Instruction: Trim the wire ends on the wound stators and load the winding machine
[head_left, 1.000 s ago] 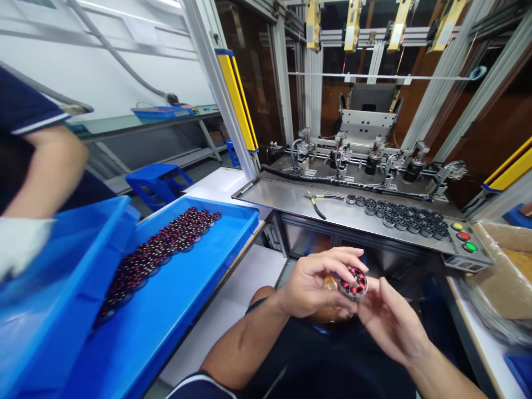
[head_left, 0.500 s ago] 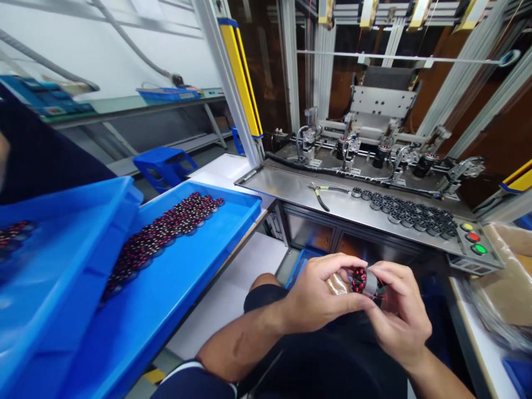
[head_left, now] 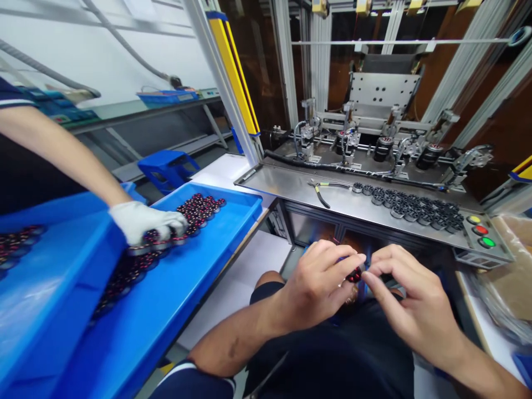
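Observation:
My left hand (head_left: 320, 282) is closed around a motor stator (head_left: 354, 275) with red copper windings, held above my lap; its fingers cover most of the part. Right beside the stator, the thumb and forefinger of my right hand (head_left: 409, 293) are pinched together at its edge. Whatever lies between those fingertips is too small to make out. Beyond my hands, several dark stator cores (head_left: 409, 208) stand in rows on a metal ledge (head_left: 286, 185). Nippers (head_left: 319, 194) with yellow-and-black handles lie left of them.
A co-worker's gloved hand (head_left: 143, 224) grasps wound stators (head_left: 199, 210) in the blue tray (head_left: 224, 238) on my left. Another blue tray (head_left: 54, 299) overlaps it. Winding machinery (head_left: 384, 149) rises behind the ledge. Coloured push buttons (head_left: 482, 230) and a cardboard box (head_left: 511, 266) are at right.
A co-worker's gloved hand has come into the left tray onto the stators. My right hand has shifted from wrapping the stator to a fingertip pinch at its edge; my left hand has turned it.

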Action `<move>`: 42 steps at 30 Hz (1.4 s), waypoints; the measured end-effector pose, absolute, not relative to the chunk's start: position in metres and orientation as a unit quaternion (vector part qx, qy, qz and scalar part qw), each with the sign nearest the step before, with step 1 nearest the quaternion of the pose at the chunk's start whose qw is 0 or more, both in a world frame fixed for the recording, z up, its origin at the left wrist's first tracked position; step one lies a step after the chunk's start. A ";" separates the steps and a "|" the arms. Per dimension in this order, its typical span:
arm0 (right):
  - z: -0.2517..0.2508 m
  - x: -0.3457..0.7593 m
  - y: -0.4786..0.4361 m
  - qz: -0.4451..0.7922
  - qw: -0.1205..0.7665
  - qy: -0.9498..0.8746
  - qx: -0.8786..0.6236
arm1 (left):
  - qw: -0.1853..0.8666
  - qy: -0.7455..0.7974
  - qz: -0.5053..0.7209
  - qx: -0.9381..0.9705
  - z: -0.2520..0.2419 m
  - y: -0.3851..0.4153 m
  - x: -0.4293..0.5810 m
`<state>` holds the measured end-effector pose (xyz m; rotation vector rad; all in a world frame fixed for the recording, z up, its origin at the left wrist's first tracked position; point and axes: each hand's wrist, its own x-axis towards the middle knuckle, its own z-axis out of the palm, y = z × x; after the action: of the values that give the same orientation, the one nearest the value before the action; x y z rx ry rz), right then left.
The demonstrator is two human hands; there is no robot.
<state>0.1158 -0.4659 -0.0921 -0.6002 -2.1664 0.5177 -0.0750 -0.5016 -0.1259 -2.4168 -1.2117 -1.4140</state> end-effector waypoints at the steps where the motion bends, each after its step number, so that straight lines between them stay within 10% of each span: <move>1: -0.090 0.116 -0.465 0.218 0.399 -0.860 -0.234 | 0.025 -0.392 -0.463 -0.794 -0.126 -0.502 -0.077; 21: -0.084 0.139 -0.442 0.223 0.299 -0.915 -0.157 | -0.208 -0.292 -0.531 -0.768 -0.119 -0.509 -0.090; 35: -0.075 0.131 -0.456 0.171 0.293 -0.928 -0.155 | -0.181 -0.353 -0.554 -0.732 -0.120 -0.511 -0.087; 42: -0.073 0.144 -0.466 -0.023 0.374 -0.920 -0.115 | -0.219 -0.424 -0.573 -0.666 -0.125 -0.510 -0.088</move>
<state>0.1437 -0.4656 -0.0734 -0.2948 -2.3568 -0.0584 -0.0881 -0.5096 -0.1255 -2.4466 -1.5570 -2.1060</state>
